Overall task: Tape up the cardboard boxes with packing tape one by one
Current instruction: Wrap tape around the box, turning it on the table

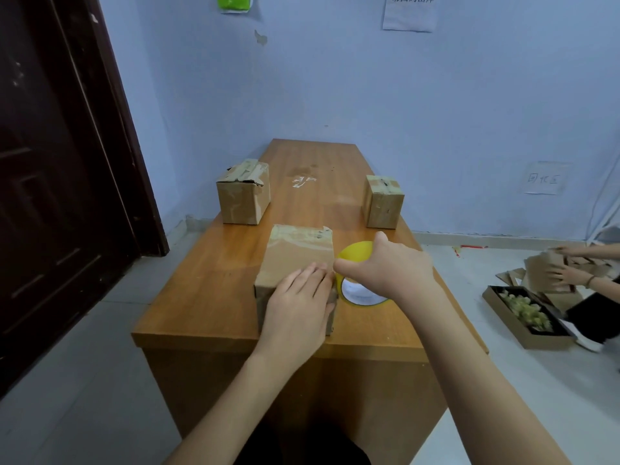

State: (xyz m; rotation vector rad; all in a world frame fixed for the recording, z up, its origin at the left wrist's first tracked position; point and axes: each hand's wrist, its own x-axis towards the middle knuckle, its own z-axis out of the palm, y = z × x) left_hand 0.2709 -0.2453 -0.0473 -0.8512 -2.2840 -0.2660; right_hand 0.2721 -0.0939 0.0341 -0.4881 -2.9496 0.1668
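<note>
A cardboard box stands near the front edge of the wooden table, with tape across its far top edge. My left hand lies flat on the box's near top, fingers straight. Right beside the box, my right hand grips a yellow roll of packing tape from above, its thumb at the box's right edge. Two more cardboard boxes stand farther back, one at the left and one at the right, both with tape on top.
A dark wooden door is at the left. On the floor at the right, another person's hands handle flat cardboard pieces beside an open tray box. Blue walls close off the far end of the table.
</note>
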